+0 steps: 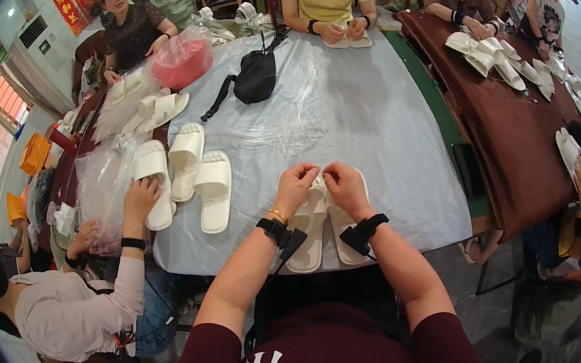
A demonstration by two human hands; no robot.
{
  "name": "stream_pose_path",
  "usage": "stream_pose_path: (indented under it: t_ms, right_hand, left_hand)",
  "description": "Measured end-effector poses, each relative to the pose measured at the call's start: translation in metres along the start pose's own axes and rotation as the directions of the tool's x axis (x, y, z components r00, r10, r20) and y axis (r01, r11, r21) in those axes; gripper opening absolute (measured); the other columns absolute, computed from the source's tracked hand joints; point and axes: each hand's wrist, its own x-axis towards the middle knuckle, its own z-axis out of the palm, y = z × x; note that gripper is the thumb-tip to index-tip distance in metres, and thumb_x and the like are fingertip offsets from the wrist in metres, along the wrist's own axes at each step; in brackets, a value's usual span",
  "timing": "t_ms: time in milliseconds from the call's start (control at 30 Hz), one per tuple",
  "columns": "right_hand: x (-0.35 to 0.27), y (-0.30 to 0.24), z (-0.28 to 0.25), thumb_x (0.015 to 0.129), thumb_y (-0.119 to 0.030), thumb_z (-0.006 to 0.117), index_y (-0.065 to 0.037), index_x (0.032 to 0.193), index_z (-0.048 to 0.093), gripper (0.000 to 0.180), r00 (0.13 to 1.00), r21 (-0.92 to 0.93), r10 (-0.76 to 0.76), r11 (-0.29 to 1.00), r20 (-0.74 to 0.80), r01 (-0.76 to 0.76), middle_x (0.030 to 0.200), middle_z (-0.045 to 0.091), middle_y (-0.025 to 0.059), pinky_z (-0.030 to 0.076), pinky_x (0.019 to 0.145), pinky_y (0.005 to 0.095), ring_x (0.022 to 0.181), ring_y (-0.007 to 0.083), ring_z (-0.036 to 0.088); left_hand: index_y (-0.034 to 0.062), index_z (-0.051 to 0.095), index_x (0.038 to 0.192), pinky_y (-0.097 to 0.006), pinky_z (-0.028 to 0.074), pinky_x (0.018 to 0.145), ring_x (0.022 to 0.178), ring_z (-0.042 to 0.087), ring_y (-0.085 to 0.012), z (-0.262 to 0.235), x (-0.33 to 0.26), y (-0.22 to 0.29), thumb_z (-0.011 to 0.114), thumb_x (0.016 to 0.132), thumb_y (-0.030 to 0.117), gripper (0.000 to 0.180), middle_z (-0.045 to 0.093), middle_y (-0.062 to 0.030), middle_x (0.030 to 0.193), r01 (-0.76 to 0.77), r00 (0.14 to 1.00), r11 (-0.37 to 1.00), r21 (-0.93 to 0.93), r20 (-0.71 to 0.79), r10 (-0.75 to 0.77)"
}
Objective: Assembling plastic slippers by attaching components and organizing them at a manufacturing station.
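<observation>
A pair of white slippers lies side by side in front of me at the near edge of the table; the left slipper (306, 247) and the right slipper (348, 243) are partly covered by my wrists and hands. Over their far ends, my left hand (297, 188) and my right hand (346, 188) are close together, fingertips pinched. Whatever sits between the fingertips is too small to make out. Dark bands with small boxes circle both my wrists.
On the pale sheeted table (389, 114), white slippers (213, 189) stand to my left, where a co-worker's hand (143, 196) touches one. Farther off are a black bag (255, 76), a red bundle (183, 59) and clear plastic bags (102, 188). Another table (525, 151) with slippers stands right.
</observation>
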Motion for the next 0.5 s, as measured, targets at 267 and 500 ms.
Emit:
stream_pose_path:
  t_ms: [267, 500]
  right_hand:
    - [0.0015, 0.0033, 0.0003, 0.081, -0.012, 0.063, -0.002, 0.083, 0.065, 0.011, 1.0, -0.004, -0.002, 1.0, 0.0, 0.002, 0.076, 0.066, 0.0164, 0.049, 0.066, 0.0419, 0.073, 0.0341, 0.063]
    - [0.0038, 0.0026, 0.0001, 0.081, -0.012, 0.063, -0.002, 0.083, 0.065, 0.011, 1.0, -0.001, -0.009, 1.0, 0.006, 0.009, 0.077, 0.065, 0.0164, 0.049, 0.066, 0.042, 0.073, 0.0343, 0.062]
  left_hand:
    - [0.0023, 0.069, 0.098, -0.02, 0.042, 0.06, 0.068, 0.053, -0.0041, 0.0017, 0.0027, -0.0034, 0.064, 0.092, 0.017, 0.017, 0.065, 0.0025, 0.082, -0.002, 1.0, 1.0, -0.002, -0.003, 0.002]
    - [0.0009, 0.069, 0.096, -0.022, 0.044, 0.06, 0.066, 0.053, -0.0058, 0.003, 0.0011, 0.0041, 0.063, 0.091, 0.017, 0.017, 0.064, 0.0018, 0.076, -0.026, 0.999, 0.999, 0.047, -0.019, 0.027]
